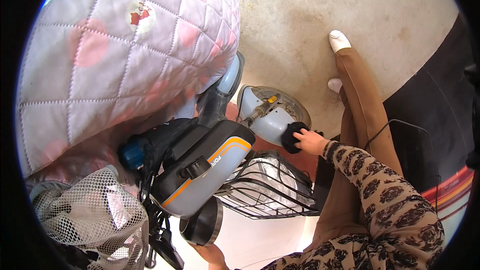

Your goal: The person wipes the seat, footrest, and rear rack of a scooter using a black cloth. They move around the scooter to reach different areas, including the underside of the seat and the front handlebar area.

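My right hand (312,141) grips a bunched black cloth (294,137), which lies against the pale blue front fender (268,125) of an electric bike. Inside that fender is the dusty front wheel (302,107). My left hand (213,255) is at the bottom of the view, beside the round black headlight (200,221). Its fingers are partly hidden behind the headlight's rim, so their grip does not show. Between the hands is the bike's grey and black front housing (213,180) with orange stripes.
A black wire basket (262,204) with silvery wrapping inside is fixed to the bike's front. A quilted pink-and-white cover (123,56) drapes over the bike. At lower left hangs a mesh bag (93,217). A thin dark cable (410,122) arches near my leg over the concrete floor (292,33).
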Tool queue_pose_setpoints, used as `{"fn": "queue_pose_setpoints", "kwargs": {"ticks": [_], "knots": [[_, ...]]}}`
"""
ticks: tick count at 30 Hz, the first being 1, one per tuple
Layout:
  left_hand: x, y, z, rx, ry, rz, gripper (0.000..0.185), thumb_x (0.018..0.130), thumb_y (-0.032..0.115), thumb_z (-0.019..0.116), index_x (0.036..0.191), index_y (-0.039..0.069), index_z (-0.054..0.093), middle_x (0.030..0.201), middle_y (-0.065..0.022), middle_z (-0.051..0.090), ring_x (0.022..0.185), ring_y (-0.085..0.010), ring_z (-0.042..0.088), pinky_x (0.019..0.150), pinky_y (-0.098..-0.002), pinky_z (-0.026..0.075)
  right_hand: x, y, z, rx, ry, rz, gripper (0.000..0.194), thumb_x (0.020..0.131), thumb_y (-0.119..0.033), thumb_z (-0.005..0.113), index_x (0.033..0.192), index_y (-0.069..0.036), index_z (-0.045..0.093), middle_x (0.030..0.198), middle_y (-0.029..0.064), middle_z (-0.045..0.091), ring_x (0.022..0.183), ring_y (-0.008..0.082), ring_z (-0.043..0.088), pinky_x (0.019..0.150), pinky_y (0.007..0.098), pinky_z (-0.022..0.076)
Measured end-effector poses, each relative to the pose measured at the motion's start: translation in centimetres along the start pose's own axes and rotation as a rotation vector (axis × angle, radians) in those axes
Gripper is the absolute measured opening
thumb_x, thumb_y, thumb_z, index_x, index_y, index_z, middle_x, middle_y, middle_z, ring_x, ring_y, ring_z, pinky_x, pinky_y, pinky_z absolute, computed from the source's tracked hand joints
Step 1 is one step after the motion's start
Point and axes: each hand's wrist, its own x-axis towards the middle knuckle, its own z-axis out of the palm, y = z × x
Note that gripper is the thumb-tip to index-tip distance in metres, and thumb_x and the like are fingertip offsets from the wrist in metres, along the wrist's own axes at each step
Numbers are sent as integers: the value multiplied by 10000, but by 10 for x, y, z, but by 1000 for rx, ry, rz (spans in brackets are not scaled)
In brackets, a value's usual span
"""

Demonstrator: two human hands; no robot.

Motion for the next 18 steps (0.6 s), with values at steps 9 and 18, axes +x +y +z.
{"fn": "queue_pose_setpoints", "kwargs": {"ticks": [9,18], "knots": [[3,4,3,-110,-24,10,684,939,469,398,1395,1,195,1412,-158,293,1271,-272,345,1064,-401,247,39,-15,-22,29,-212,69,325,743,-108,598,1046,-218,640,1162,95,439,1010,324,499,814,368,494],[22,-100,4,-165,-47,265,561,931,337,411,1341,-31,305,1320,-149,399,1197,-240,391,1009,-347,290,5,-39,-75,20,-182,322,466,750,-302,639,1197,-203,552,1215,115,454,1116,365,440,899,463,438]]}}
